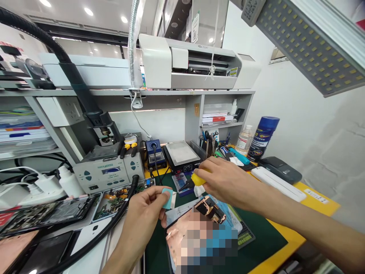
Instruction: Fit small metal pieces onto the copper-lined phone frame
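Pinched between the thumb and fingers of my left hand is a small light-blue piece. My right hand is wrapped round a yellow bottle, whose black tip points left, toward the blue piece but apart from it. Below both hands lies an opened device with a copper-coloured surface and a black and copper part at its top. Its lower portion is hidden by pixelation. Some fingers of my left hand are close to the device's left edge.
A green mat covers the yellow table. Behind stand a hot plate, a soldering station and a blue spray can. A black hose curves along the left, over opened devices.
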Demonstrator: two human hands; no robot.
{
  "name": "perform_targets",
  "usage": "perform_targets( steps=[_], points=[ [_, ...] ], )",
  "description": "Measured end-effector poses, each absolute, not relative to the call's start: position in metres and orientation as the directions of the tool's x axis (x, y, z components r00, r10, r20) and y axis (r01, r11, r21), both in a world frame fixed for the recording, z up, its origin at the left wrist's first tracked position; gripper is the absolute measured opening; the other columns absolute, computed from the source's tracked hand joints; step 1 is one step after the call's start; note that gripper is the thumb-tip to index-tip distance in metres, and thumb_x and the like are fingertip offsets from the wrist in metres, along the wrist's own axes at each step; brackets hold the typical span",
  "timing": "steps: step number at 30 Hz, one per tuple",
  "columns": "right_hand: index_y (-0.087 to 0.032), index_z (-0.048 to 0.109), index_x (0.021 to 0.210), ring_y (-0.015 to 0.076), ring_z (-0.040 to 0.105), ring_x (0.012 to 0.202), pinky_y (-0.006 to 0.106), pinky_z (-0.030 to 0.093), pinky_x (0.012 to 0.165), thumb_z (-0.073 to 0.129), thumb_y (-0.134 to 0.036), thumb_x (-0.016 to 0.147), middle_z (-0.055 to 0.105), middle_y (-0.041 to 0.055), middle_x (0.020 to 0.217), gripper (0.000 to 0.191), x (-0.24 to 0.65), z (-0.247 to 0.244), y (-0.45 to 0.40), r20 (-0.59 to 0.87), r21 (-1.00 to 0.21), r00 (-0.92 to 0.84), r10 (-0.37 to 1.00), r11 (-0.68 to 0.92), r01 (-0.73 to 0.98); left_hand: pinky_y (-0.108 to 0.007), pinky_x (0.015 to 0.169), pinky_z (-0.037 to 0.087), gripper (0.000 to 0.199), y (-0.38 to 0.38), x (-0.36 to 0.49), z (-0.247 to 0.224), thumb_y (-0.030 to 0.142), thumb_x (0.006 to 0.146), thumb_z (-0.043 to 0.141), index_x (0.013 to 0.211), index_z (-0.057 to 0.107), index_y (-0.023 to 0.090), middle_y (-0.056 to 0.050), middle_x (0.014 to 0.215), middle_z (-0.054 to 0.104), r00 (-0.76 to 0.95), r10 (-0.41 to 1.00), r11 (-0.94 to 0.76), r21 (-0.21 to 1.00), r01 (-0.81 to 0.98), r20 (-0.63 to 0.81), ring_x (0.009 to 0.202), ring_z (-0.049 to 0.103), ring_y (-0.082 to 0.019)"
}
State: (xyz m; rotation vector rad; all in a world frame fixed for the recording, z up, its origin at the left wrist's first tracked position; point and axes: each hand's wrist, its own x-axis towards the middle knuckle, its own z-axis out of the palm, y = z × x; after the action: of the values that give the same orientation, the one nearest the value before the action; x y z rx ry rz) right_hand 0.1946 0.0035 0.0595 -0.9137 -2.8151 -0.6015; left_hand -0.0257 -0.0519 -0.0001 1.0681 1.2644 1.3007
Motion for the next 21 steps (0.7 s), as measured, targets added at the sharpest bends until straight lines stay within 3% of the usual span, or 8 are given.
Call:
perform_targets(
  steps=[21],
  points=[
    [-0.015, 0.06, 0.102, 0.0267, 0.057, 0.095, 0.039, 0.047, 0.082, 0.053, -0.013, 0.089, 0.062, 0.0126, 0.1, 0.015, 0.193, 0.0619, -0.0056, 0.193, 0.324, -0.822, 0.535, 0.756, 0.569, -0.023, 0.044, 0.034, 0.029, -0.0508, -0.0255, -0.0029, 0.04, 0.075, 0.073, 0.087, 0.073, 0.014, 0.005, 0.051, 0.05, -0.146, 0.987, 0.043, 0.993, -0.107, -0.059, 0.04, 0.044, -0.009]
  ],
)
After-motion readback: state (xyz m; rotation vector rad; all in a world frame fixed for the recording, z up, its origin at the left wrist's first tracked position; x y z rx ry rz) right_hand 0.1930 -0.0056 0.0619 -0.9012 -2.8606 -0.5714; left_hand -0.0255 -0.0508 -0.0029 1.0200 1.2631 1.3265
